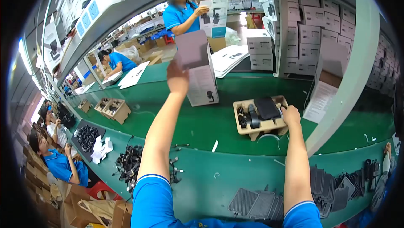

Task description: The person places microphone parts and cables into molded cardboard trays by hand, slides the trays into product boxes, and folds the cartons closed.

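Observation:
My right hand (291, 116) grips the right end of a brown moulded pulp tray (265, 126) on the green bench. Inside the tray lie a black flat pouch-like piece (267, 108) and a black rounded device part (253, 117). Further left, my raised left hand (177, 77) is at the left side of a tall white printed box (202, 83), which stands upright with its flap up. Motion blurs the left fingers, so their grip on the box cannot be made out.
Black cables (130, 163) lie in a heap at front left; black mesh pads (256, 202) lie at front right. More pulp trays (113, 109) sit to the left. A slanted post (336, 76) stands at right beside another open box (324, 97). Co-workers (183, 15) are around the benches.

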A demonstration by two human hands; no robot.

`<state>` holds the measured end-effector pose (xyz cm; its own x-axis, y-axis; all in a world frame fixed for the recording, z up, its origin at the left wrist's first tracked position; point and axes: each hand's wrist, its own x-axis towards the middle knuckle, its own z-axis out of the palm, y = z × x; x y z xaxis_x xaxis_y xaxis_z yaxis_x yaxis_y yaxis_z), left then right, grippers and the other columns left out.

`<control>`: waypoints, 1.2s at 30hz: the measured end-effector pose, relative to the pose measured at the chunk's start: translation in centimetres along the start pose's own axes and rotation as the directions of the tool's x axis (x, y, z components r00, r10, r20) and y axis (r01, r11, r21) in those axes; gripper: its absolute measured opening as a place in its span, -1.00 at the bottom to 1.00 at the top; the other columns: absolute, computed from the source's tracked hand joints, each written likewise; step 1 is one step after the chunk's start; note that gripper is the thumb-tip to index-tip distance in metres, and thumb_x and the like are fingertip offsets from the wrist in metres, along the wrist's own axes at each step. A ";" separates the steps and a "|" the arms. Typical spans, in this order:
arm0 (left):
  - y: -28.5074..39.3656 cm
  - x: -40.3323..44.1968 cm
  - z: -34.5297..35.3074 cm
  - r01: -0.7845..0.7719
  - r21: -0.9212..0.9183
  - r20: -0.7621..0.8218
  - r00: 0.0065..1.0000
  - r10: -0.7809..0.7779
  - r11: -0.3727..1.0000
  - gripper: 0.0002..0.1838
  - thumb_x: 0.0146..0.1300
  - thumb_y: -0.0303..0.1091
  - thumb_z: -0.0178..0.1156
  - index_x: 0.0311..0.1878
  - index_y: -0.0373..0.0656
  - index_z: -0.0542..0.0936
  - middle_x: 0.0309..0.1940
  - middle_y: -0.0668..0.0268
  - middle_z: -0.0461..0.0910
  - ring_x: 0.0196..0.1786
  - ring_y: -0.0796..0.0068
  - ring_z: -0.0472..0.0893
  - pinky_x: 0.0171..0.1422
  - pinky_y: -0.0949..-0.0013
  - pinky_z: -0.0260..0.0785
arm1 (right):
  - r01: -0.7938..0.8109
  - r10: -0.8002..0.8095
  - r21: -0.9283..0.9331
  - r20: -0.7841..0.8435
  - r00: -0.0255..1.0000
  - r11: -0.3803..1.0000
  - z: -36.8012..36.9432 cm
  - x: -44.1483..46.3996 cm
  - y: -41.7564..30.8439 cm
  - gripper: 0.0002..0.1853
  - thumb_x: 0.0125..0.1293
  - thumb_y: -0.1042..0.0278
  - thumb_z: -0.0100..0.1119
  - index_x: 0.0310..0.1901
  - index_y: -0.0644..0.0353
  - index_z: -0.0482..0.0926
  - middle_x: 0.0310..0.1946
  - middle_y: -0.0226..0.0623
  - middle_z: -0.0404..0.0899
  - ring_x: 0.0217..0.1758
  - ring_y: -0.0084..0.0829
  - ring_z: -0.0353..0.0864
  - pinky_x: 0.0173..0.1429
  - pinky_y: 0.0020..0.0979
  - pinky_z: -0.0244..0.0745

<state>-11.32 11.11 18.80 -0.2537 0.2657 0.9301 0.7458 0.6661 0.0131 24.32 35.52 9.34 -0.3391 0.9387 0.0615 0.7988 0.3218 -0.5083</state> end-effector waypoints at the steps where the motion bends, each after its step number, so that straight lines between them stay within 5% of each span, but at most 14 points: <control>1: -1.2 1.1 1.3 0.164 -0.028 0.054 0.985 -0.162 0.986 -0.25 0.14 -0.09 0.23 0.24 -0.44 0.23 0.21 -0.08 0.31 0.22 -0.03 0.34 0.29 0.10 0.22 | 0.002 -0.002 -0.003 -0.019 1.000 1.000 -0.1 -0.1 0.1 -0.56 0.23 -0.02 0.11 -0.17 0.27 0.61 -0.13 0.05 0.60 -0.02 -0.01 0.59 0.06 -0.14 0.49; 2: -2.9 1.9 3.2 0.195 0.144 0.102 0.972 -0.211 0.970 -0.22 0.17 0.00 0.19 0.26 -0.41 0.21 0.21 -0.05 0.34 0.24 -0.06 0.33 0.26 0.08 0.26 | 0.002 -0.002 -0.005 -0.033 0.999 1.000 -0.1 -0.2 0.1 -0.56 0.23 -0.02 0.11 -0.19 0.27 0.61 -0.15 0.06 0.60 -0.03 -0.01 0.59 0.05 -0.14 0.49; 4: -2.3 4.3 2.1 0.413 0.110 0.341 0.839 -0.424 0.904 -0.42 0.21 0.02 0.13 0.14 -0.25 0.41 0.00 -0.11 0.50 0.12 -0.03 0.47 0.15 0.05 0.35 | 0.027 -0.026 0.024 -0.029 0.999 0.999 0.1 0.1 0.6 -0.56 0.24 0.02 0.13 -0.23 0.35 0.58 -0.20 0.16 0.59 -0.04 0.07 0.57 0.04 -0.10 0.47; 7: -4.5 5.1 3.6 0.329 0.049 0.506 0.806 -0.307 0.943 -0.60 0.22 -0.04 0.12 -0.12 -0.20 0.57 -0.24 -0.05 0.61 -0.18 0.13 0.64 -0.06 0.13 0.50 | 0.011 -0.009 0.037 -0.044 0.999 0.999 0.2 0.5 0.9 -0.56 0.21 0.05 0.16 -0.19 0.37 0.58 -0.22 0.16 0.59 -0.05 0.07 0.57 0.03 -0.12 0.47; 12: -5.1 4.1 1.5 0.653 -0.167 0.670 0.625 -0.401 0.738 -0.69 0.11 -0.18 0.13 -0.33 -0.29 0.58 -0.50 0.09 0.63 -0.43 0.26 0.66 -0.24 0.23 0.52 | 0.092 -0.091 0.105 -0.017 0.996 0.990 -0.5 0.4 2.6 -0.61 -0.01 0.19 0.29 -0.15 0.23 0.60 -0.17 0.02 0.62 -0.06 -0.03 0.59 0.05 -0.20 0.48; 13: -4.3 3.9 -0.4 0.706 -0.188 0.717 0.574 -0.396 0.683 -0.70 0.11 -0.20 0.12 -0.34 -0.30 0.58 -0.54 0.11 0.63 -0.52 0.29 0.66 -0.32 0.26 0.53 | 0.087 -0.110 0.267 0.073 0.991 0.960 -0.4 0.3 2.7 -0.59 -0.11 0.28 0.29 -0.15 0.20 0.60 -0.23 -0.05 0.64 -0.11 -0.16 0.63 0.05 -0.28 0.47; 14: -4.5 3.1 -1.3 0.695 -0.208 0.716 0.588 -0.377 0.688 -0.71 0.10 -0.22 0.10 -0.35 -0.31 0.57 -0.56 0.12 0.62 -0.55 0.31 0.65 -0.36 0.30 0.52 | 0.113 -0.208 0.403 0.200 0.958 0.908 1.7 2.0 4.6 -0.54 -0.04 0.29 0.24 -0.02 0.16 0.54 -0.20 -0.09 0.62 -0.13 -0.12 0.63 -0.03 -0.15 0.55; 16: -3.9 2.0 -3.7 0.676 -0.254 0.709 0.616 -0.342 0.692 -0.73 0.09 -0.25 0.08 -0.38 -0.32 0.56 -0.58 0.14 0.61 -0.62 0.36 0.62 -0.43 0.37 0.51 | -0.275 -0.031 0.476 0.540 0.841 0.835 -1.7 -2.7 0.7 -0.48 0.05 0.29 0.17 0.11 0.14 0.42 -0.12 -0.09 0.55 -0.14 -0.03 0.61 -0.24 0.00 0.65; 17: -3.3 1.6 -5.5 0.691 -0.282 0.728 0.606 -0.320 0.666 -0.72 0.10 -0.25 0.09 -0.41 -0.33 0.54 -0.60 0.16 0.59 -0.61 0.34 0.62 -0.38 0.35 0.51 | -0.251 -0.111 0.507 0.581 0.806 0.825 0.1 -1.6 1.8 -0.45 0.11 0.32 0.09 0.17 0.22 0.29 -0.04 -0.02 0.45 -0.14 0.08 0.58 -0.43 0.04 0.67; 21: 0.0 -0.6 -11.8 0.481 -0.320 0.533 0.804 -0.264 0.816 -0.75 0.10 -0.30 0.09 -0.42 -0.37 0.52 -0.58 0.02 0.56 -0.55 0.14 0.61 -0.27 0.20 0.47 | -0.216 -0.063 0.546 0.445 0.893 0.809 0.3 -4.6 1.2 -0.52 0.23 0.40 -0.03 0.15 0.44 0.16 -0.05 0.14 0.42 -0.26 0.13 0.62 -0.55 -0.12 0.68; 25: 2.6 -3.6 -13.6 0.364 -0.345 0.514 0.845 -0.150 0.865 -0.79 0.08 -0.38 0.04 -0.41 -0.37 0.53 -0.60 0.04 0.57 -0.57 0.17 0.62 -0.31 0.23 0.47 | -0.279 -0.076 0.624 0.480 0.874 0.730 -0.5 -7.7 1.0 -0.51 0.25 0.42 -0.06 0.17 0.45 0.14 0.01 0.16 0.35 -0.20 0.14 0.60 -0.49 -0.10 0.71; 28: 5.1 -3.9 -16.3 0.530 -0.393 0.688 0.711 -0.142 0.751 -0.81 0.07 -0.42 0.01 -0.37 -0.38 0.51 -0.66 0.09 0.55 -0.64 0.28 0.60 -0.39 0.30 0.48 | -0.336 -0.159 0.674 0.560 0.813 0.658 -3.4 -10.1 0.7 -0.53 0.25 0.40 -0.06 0.15 0.45 0.17 -0.01 0.13 0.38 -0.17 0.12 0.60 -0.44 -0.10 0.72; 30: 5.4 -4.3 -15.8 0.547 -0.415 0.708 0.697 -0.120 0.727 -0.80 0.08 -0.44 0.00 -0.33 -0.40 0.49 -0.68 0.13 0.55 -0.69 0.36 0.59 -0.45 0.35 0.48 | -0.314 -0.204 0.685 0.563 0.801 0.657 -4.7 -10.5 0.6 -0.58 0.24 0.35 -0.01 0.09 0.41 0.31 -0.12 0.06 0.50 -0.20 -0.02 0.63 -0.42 -0.12 0.71; 36: 9.0 -4.9 -16.8 0.571 -0.438 0.749 0.659 -0.070 0.695 -0.80 0.10 -0.43 0.01 -0.32 -0.41 0.49 -0.66 0.12 0.56 -0.68 0.35 0.59 -0.45 0.34 0.49 | -0.273 -0.265 0.692 0.564 0.782 0.668 -10.4 -11.9 -1.0 -0.58 0.24 0.35 -0.01 0.06 0.46 0.31 -0.15 0.07 0.51 -0.23 -0.05 0.65 -0.42 -0.12 0.71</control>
<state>7.00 4.15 20.50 -0.6806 0.6503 0.3376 0.6430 0.3092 0.7007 32.78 25.34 18.07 -0.7571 0.5794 -0.3017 0.2821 -0.1267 -0.9510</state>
